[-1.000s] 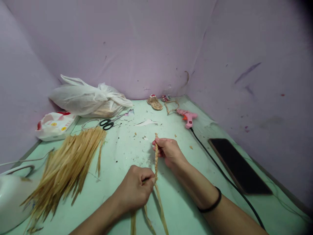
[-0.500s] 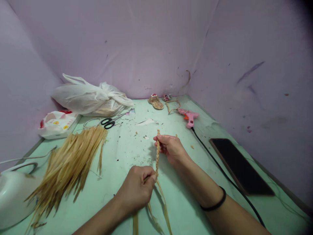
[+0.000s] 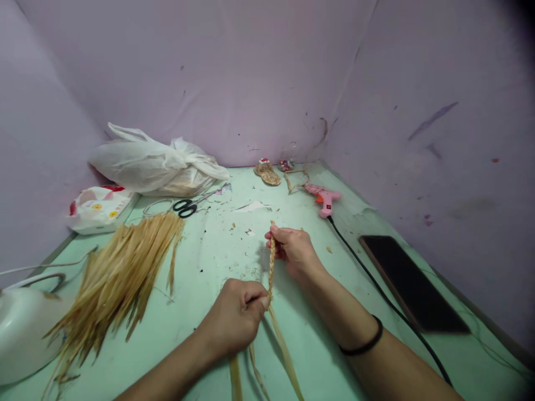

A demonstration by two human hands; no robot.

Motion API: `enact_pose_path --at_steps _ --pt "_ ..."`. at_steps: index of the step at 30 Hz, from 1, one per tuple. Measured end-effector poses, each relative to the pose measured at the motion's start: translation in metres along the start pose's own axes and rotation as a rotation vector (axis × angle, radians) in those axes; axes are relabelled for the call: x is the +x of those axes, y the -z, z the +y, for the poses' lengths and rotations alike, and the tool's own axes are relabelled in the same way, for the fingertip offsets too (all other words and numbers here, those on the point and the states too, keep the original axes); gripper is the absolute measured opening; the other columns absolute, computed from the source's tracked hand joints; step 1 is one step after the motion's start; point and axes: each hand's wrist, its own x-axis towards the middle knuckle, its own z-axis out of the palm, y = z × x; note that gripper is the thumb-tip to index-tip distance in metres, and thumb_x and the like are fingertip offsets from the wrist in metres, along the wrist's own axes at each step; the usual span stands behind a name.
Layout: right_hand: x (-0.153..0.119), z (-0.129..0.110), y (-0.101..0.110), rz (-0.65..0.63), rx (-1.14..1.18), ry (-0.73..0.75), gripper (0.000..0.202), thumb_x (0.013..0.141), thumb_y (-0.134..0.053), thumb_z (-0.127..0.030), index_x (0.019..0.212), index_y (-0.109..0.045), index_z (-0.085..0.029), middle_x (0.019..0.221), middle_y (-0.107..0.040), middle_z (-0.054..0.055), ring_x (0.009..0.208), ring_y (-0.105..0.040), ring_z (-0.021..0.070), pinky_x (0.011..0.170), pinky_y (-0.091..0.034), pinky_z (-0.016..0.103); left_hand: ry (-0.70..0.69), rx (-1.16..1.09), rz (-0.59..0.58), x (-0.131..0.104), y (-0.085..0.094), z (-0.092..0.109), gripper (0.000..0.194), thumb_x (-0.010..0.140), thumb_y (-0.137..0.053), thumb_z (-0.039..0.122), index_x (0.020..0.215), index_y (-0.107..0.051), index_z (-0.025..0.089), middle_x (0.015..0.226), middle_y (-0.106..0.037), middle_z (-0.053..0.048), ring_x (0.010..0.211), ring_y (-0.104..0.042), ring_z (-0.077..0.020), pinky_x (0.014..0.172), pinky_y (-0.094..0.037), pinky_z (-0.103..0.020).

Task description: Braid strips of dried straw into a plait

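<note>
A short braid of tan dried fibre [image 3: 271,264] stretches upright between my two hands above the green tabletop. My right hand [image 3: 292,248] pinches its upper end between thumb and fingers, with a small tip poking out above. Lower down, my left hand [image 3: 242,314] is closed on the braid's bottom end, thumb against the forefinger. Loose unbraided fibre strips [image 3: 286,353] hang from under my left hand toward the near edge. To the left lies a spread bundle of dried fibre strips [image 3: 129,262].
A pink glue gun [image 3: 326,199] with a black cord and a dark phone [image 3: 412,284] lie right. Scissors [image 3: 186,208], a tissue pack [image 3: 102,210] and a tied white plastic bag [image 3: 154,164] sit back left. A small woven slipper [image 3: 268,174] is near the far wall.
Both hands keep their grip on the braid and have barely moved. The loose strips below my left hand have swung slightly, and the view has shifted a little.
</note>
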Motion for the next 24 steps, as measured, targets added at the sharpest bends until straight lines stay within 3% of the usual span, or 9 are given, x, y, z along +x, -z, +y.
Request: enact_pose_path --at_steps 2,5,7,9,12,15,18,20,24 --pt "-0.003 -0.004 0.000 -0.088 0.026 -0.064 0.027 0.080 -0.053 -0.032 0.064 -0.060 -0.011 0.055 -0.059 0.003 0.042 -0.050 0.0081 0.045 -0.044 0.021 0.032 -0.113 0.092 0.003 0.005 -0.003 0.024 0.073 -0.045 0.028 0.053 -0.039 0.017 0.051 -0.028 0.005 0.049 -0.026 -0.0076 0.045 -0.020 -0.022" --pt "-0.015 -0.006 -0.005 -0.327 0.014 -0.272 0.037 0.083 -0.045 -0.042 0.072 -0.060 -0.010 0.068 -0.062 0.008 0.053 -0.057 0.0132 0.051 -0.048 0.028 0.085 -0.260 0.263 0.007 0.017 -0.010 0.022 0.071 -0.050 0.032 0.056 -0.045 0.017 0.047 -0.029 0.008 0.043 -0.022 -0.0057 0.042 -0.018 -0.020" --pt "-0.025 -0.003 -0.012 -0.466 -0.047 -0.342 0.027 0.082 -0.048 -0.033 0.073 -0.059 -0.010 0.067 -0.060 0.007 0.054 -0.057 0.0122 0.053 -0.047 0.026 0.096 -0.335 0.319 0.009 0.024 -0.013 0.023 0.069 -0.052 0.034 0.056 -0.047 0.016 0.044 -0.031 0.008 0.040 -0.022 -0.0051 0.041 -0.017 -0.020" --pt "-0.034 0.001 -0.018 -0.530 -0.131 -0.317 0.016 0.079 -0.051 -0.021 0.068 -0.057 -0.011 0.060 -0.058 0.004 0.050 -0.054 0.0102 0.050 -0.044 0.023 0.098 -0.373 0.319 0.010 0.028 -0.015 0.024 0.068 -0.053 0.035 0.056 -0.050 0.015 0.045 -0.040 0.006 0.040 -0.029 -0.0060 0.042 -0.020 -0.020" --pt "-0.038 0.008 -0.023 -0.495 -0.327 -0.214 0.020 0.076 -0.050 -0.015 0.057 -0.054 -0.013 0.045 -0.048 -0.002 0.038 -0.038 0.0060 0.038 -0.028 0.018 0.102 -0.343 0.307 0.011 0.029 -0.016 0.024 0.065 -0.055 0.034 0.055 -0.054 0.013 0.048 -0.048 0.002 0.045 -0.036 -0.0081 0.045 -0.024 -0.020" --pt "-0.034 0.014 -0.021 -0.489 -0.509 -0.083 0.024 0.076 -0.048 -0.016 0.054 -0.057 -0.013 0.037 -0.035 -0.007 0.034 -0.023 0.0043 0.037 -0.015 0.021 0.125 -0.301 0.325 0.012 0.027 -0.015 0.024 0.062 -0.057 0.034 0.052 -0.054 0.012 0.048 -0.049 0.001 0.046 -0.035 -0.0081 0.046 -0.024 -0.021" --pt "-0.029 0.019 -0.019 -0.520 -0.603 0.024 0.023 0.073 -0.048 -0.016 0.051 -0.056 -0.014 0.035 -0.030 -0.008 0.035 -0.021 0.0050 0.038 -0.014 0.022 0.163 -0.267 0.320 0.013 0.028 -0.014 0.022 0.062 -0.055 0.032 0.051 -0.055 0.013 0.044 -0.047 0.002 0.043 -0.032 -0.0075 0.045 -0.023 -0.021" --pt "-0.028 0.021 -0.019 -0.470 -0.626 0.078 0.023 0.069 -0.050 -0.014 0.046 -0.052 -0.015 0.035 -0.031 -0.008 0.037 -0.022 0.0052 0.039 -0.015 0.022 0.206 -0.215 0.315 0.015 0.031 -0.014 0.020 0.061 -0.054 0.030 0.049 -0.053 0.014 0.042 -0.046 0.003 0.042 -0.032 -0.0075 0.044 -0.023 -0.021" --pt "-0.029 0.025 -0.023 -0.317 -0.579 0.101 0.021 0.066 -0.051 -0.014 0.045 -0.050 -0.015 0.040 -0.039 -0.005 0.039 -0.027 0.0056 0.041 -0.018 0.022 0.179 -0.051 0.460 0.015 0.041 -0.013 0.015 0.057 -0.060 0.028 0.062 -0.058 0.014 0.056 -0.058 -0.001 0.053 -0.049 -0.0125 0.052 -0.034 -0.023"
